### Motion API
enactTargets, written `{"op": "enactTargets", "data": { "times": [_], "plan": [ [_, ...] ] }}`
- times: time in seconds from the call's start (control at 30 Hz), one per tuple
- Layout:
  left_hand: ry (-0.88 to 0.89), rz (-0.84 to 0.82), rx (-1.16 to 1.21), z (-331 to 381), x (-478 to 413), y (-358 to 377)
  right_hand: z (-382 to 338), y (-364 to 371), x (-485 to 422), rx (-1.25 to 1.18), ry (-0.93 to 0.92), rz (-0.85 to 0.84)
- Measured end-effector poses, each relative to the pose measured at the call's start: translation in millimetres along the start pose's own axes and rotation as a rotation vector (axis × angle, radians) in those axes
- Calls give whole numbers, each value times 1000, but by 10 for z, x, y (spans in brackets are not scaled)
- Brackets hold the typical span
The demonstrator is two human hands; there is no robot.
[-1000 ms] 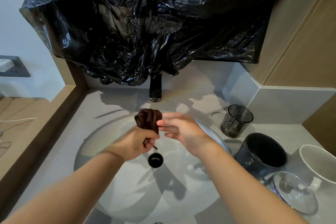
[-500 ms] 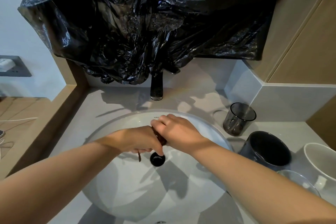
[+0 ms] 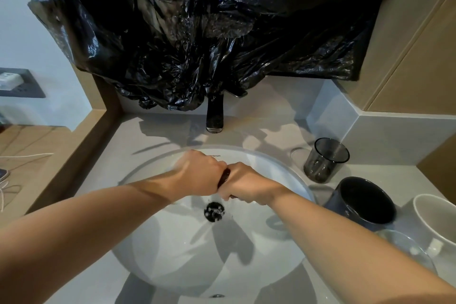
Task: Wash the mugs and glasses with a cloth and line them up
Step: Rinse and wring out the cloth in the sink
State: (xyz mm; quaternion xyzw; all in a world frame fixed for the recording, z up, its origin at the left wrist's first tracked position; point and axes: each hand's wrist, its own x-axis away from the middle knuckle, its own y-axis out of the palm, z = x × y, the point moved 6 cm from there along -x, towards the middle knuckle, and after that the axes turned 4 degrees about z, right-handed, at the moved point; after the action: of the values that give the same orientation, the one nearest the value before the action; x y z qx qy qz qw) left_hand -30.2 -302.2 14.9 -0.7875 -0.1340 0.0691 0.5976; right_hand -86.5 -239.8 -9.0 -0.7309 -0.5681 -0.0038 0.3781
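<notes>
The cloth (image 3: 224, 176) is held above the sink (image 3: 172, 249), just over the drain (image 3: 214, 210). Only a short dark part of it is seen between the two fists. The left hand (image 3: 197, 175) and the right hand (image 3: 246, 186) are pressed against each other. The fingers of both are curled tightly round the cloth, so it is probably being wrung. Its long axis runs from left to right, from one fist into the other.

The mugs and glasses stand on the bench (image 3: 271, 131), to the right of the sink: a smoked glass (image 3: 325, 161), a dark mug (image 3: 365, 202), a white mug (image 3: 436, 224) and a clear glass (image 3: 407, 252). The right hand is nearer to them, so a vessel is probably best taken with it.
</notes>
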Motion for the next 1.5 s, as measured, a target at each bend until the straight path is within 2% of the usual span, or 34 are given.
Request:
{"op": "enactTargets", "data": {
  "times": [0.17, 0.27, 0.33, 0.4, 0.47, 0.53, 0.57, 0.63, 0.7, 0.77, 0.83, 0.9, 1.0, 1.1, 1.17, 1.23, 1.3, 1.4, 1.5],
  "plan": [
    [-50, 47, 30, 12, -31, 64, 66, -24, -35, -20, 66, -97],
    [-36, 167, 101, 27, -12, 108, 118, -7, -43, -21, 122, -180],
    [-70, 75, 288, 23, 22, 152, 131, -10, -52, -4, 102, -177],
    [-176, -92, 561, -31, 68, 230, 50, -46, -65, 44, 11, -76],
    [-411, -252, 1089, -124, 141, 371, -30, -133, -44, 104, -101, 65],
    [-659, -419, 1608, -153, 241, 521, -126, -217, 44, 349, -335, 231],
    [-727, -502, 1806, -129, 295, 533, -168, -213, 108, 526, -468, 300],
    [-746, -656, 2063, -61, 365, 475, -177, -143, 158, 835, -672, 421],
    [-642, -822, 2197, 48, 401, 399, -159, -81, 139, 922, -795, 548],
    [-496, -986, 2209, 135, 432, 358, -212, -66, 151, 920, -905, 648],
    [-377, -1072, 2094, 185, 455, 342, -308, -78, 217, 893, -1056, 706],
    [-320, -1051, 1910, 197, 441, 358, -386, -101, 249, 887, -1139, 734],
    [-333, -934, 1700, 172, 374, 417, -418, -87, 190, 930, -1124, 653],
    [-373, -736, 1540, 128, 286, 453, -399, -40, 115, 1003, -921, 395],
    [-359, -629, 1460, 103, 254, 442, -333, -41, 75, 1061, -765, 295],
    [-312, -558, 1347, 74, 235, 422, -305, -53, 69, 983, -662, 256],
    [-313, -495, 1262, 25, 191, 425, -285, -70, 37, 889, -596, 285],
    [-420, -451, 1113, -65, 126, 487, -273, -58, -9, 846, -476, 274],
    [-453, -397, 984, -93, 64, 500, -258, -62, -44, 809, -267, 187]
  ]
}}
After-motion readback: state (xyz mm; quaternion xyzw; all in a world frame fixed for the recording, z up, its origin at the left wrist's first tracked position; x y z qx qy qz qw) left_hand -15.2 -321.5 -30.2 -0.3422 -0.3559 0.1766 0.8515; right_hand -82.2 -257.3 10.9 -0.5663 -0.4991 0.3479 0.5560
